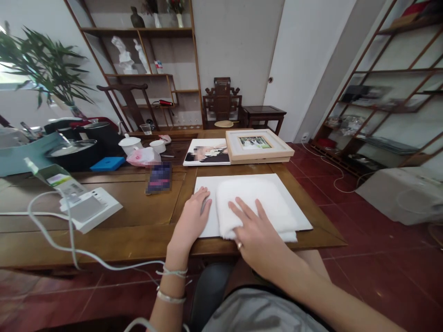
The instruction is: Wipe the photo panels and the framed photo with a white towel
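A folded white towel (pixel 277 203) lies on a flat white board (pixel 207 226) near the table's front edge. On top of the towel rests my right hand (pixel 254 226), its fingers spread and the thumb tucked by the towel's near edge. My left hand (pixel 194 214) lies on the left side of the board, fingers stretched out, thumb apart. A small gap separates it from the towel. What the underside of the board looks like is hidden.
Behind the board lie a photo print (pixel 207 154) and a framed picture (pixel 256 143). On the left are an opened white box (pixel 93 212) with a loose white cable (pixel 104 265), a dark blue packet (pixel 158 178), a blue box (pixel 107 163) and a white lidded cup (pixel 130 144).
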A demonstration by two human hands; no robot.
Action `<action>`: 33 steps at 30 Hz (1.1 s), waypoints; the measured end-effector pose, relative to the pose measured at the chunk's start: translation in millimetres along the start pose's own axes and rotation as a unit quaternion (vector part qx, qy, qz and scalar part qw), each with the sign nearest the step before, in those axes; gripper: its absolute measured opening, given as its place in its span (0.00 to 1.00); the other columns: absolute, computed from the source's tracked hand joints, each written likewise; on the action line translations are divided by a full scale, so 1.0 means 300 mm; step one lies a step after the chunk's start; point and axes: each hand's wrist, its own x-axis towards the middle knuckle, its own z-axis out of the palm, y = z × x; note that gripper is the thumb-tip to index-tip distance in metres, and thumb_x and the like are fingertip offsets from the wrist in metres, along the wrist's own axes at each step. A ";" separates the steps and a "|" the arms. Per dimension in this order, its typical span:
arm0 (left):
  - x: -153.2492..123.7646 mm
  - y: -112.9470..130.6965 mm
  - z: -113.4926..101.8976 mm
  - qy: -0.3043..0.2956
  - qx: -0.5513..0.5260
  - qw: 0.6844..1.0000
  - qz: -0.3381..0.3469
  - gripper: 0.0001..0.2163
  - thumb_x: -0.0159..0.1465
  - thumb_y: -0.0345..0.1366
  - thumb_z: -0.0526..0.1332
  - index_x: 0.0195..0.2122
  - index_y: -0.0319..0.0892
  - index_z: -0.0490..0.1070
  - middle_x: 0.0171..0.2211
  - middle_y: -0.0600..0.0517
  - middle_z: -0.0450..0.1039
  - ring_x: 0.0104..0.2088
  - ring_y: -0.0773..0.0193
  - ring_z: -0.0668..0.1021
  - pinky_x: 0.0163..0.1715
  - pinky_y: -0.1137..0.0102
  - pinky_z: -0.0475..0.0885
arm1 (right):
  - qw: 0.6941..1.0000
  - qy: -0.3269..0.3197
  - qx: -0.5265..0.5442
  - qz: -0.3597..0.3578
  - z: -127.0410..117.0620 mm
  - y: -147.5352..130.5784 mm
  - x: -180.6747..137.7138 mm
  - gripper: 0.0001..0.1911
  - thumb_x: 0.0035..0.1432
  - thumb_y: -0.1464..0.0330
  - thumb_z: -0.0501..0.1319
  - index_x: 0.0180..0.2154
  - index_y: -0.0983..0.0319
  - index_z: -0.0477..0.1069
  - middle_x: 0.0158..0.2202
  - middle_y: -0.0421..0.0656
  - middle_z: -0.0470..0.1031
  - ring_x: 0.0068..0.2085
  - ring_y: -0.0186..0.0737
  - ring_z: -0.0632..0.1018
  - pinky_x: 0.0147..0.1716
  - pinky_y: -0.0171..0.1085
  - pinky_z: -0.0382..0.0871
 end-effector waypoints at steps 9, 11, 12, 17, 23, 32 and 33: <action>0.001 -0.002 0.000 -0.004 -0.001 1.000 -0.001 0.15 0.63 0.34 0.51 0.47 0.35 0.70 0.53 0.39 0.69 0.56 0.54 0.69 0.57 0.58 0.62 | 0.996 0.030 0.079 -0.018 -0.020 0.065 -0.042 0.15 0.54 0.76 0.51 0.37 0.61 0.75 0.61 0.46 0.58 0.64 0.44 0.53 0.61 0.56 0.42; 0.001 -0.003 0.001 -0.005 -0.003 1.000 -0.003 0.15 0.64 0.34 0.51 0.47 0.34 0.70 0.53 0.38 0.68 0.57 0.55 0.69 0.57 0.59 0.61 | 0.997 0.022 0.076 -0.001 -0.023 0.102 0.006 0.16 0.55 0.75 0.50 0.39 0.62 0.74 0.61 0.48 0.59 0.64 0.44 0.53 0.60 0.57 0.44; 0.001 -0.003 0.001 -0.005 -0.005 1.000 -0.003 0.16 0.64 0.35 0.51 0.47 0.33 0.70 0.53 0.38 0.68 0.57 0.55 0.68 0.57 0.59 0.61 | 0.997 0.019 0.071 0.008 -0.024 0.116 0.035 0.16 0.55 0.75 0.50 0.40 0.63 0.74 0.61 0.50 0.59 0.64 0.45 0.53 0.59 0.57 0.45; -0.002 0.012 -0.010 -0.009 -0.017 1.000 -0.012 0.17 0.66 0.37 0.49 0.49 0.34 0.69 0.53 0.39 0.69 0.57 0.55 0.69 0.57 0.59 0.61 | 0.998 0.021 0.024 0.060 -0.008 0.120 0.167 0.17 0.57 0.73 0.50 0.45 0.66 0.73 0.61 0.54 0.57 0.64 0.52 0.52 0.57 0.62 0.45; -0.007 0.041 -0.031 0.041 -0.071 0.996 -0.041 0.23 0.68 0.42 0.42 0.62 0.38 0.53 0.62 0.43 0.56 0.61 0.60 0.61 0.60 0.62 0.56 | 0.998 0.032 0.021 -0.051 0.010 0.037 0.153 0.15 0.56 0.73 0.52 0.39 0.65 0.75 0.62 0.52 0.57 0.64 0.52 0.52 0.59 0.61 0.41; -0.008 0.047 -0.035 0.035 -0.069 0.996 -0.035 0.23 0.68 0.43 0.42 0.54 0.33 0.64 0.54 0.41 0.68 0.56 0.58 0.69 0.57 0.63 0.61 | 0.973 -0.029 0.145 -0.176 -0.063 0.085 -0.018 0.14 0.47 0.79 0.54 0.33 0.62 0.74 0.59 0.44 0.63 0.64 0.37 0.54 0.63 0.47 0.36; -0.008 0.048 -0.035 0.027 -0.065 0.997 -0.035 0.23 0.68 0.42 0.42 0.53 0.33 0.65 0.53 0.41 0.69 0.55 0.58 0.70 0.56 0.63 0.62 | 0.972 -0.038 0.154 -0.173 -0.071 0.098 -0.027 0.14 0.47 0.80 0.53 0.31 0.62 0.73 0.58 0.44 0.65 0.63 0.36 0.55 0.64 0.46 0.37</action>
